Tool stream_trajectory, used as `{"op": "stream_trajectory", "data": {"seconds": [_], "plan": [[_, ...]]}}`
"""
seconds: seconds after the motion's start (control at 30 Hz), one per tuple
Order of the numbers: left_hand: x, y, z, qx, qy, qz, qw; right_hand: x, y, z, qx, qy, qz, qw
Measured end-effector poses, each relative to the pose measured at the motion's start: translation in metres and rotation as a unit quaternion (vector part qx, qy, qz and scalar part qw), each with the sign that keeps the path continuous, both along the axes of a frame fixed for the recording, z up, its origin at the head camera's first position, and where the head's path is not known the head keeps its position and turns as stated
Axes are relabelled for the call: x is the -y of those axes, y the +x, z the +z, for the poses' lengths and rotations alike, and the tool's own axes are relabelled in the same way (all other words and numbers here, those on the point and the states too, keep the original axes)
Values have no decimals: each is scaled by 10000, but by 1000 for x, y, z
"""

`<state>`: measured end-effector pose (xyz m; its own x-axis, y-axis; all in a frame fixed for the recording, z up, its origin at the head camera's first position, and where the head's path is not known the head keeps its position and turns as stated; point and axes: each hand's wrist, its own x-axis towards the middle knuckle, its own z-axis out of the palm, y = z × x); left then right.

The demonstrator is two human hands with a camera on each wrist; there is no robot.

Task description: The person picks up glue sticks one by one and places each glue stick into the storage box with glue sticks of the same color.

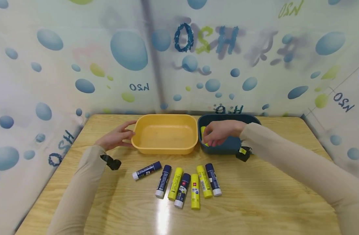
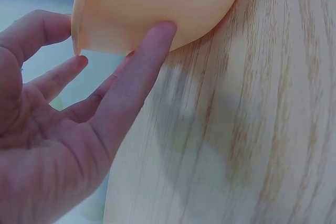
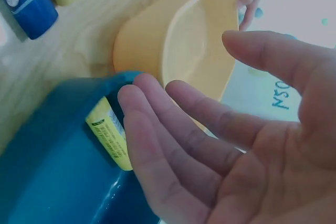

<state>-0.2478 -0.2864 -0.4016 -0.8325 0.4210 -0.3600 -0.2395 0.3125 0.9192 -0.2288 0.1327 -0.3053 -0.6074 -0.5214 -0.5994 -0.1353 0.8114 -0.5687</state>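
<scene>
At the left end of the yellow basket point(image 1: 164, 150), my left hand point(image 1: 117, 135) touches its rim and outer wall with fingers spread and mostly straight point(image 2: 68, 124). My right hand point(image 1: 220, 132) is over the left side of the dark blue basket point(image 1: 210, 150), its fingers loosely bent and nothing between them and the thumb point(image 3: 236, 150). Inside the blue basket, a yellow glue stick point(image 3: 110, 135) leans by the left wall, partly behind my fingers. The inside of the yellow basket shows nothing in it.
In front of the baskets lie several glue sticks, some yellow, like this one point(image 1: 195, 192), and some dark blue with white ends, such as this one point(image 1: 147, 170). The wooden table point(image 1: 255, 195) meets a patterned curtain point(image 1: 173, 81) at the back.
</scene>
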Motion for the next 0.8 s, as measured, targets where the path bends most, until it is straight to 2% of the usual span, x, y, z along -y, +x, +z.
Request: {"op": "stream_trajectory", "data": {"seconds": [0.1, 0.33, 0.43, 0.67, 0.8], "plan": [[0, 0, -1, -22, 50, -43, 10000, -2, 11, -3, 16, -11, 98, 10000], [3, -1, -2, -60, -34, -38, 10000, -8, 38, -10, 376, -10, 278, 9989], [2, -2, -2, -76, -69, -61, 9999, -11, 48, -13, 371, 39, 361, 9987], [2, -2, -2, -58, -63, -70, 9999, -15, 64, -28, 391, 16, 234, 9990], [2, -2, -3, -46, -36, -66, 10000, -19, 71, -40, 178, 56, 104, 9998]]}}
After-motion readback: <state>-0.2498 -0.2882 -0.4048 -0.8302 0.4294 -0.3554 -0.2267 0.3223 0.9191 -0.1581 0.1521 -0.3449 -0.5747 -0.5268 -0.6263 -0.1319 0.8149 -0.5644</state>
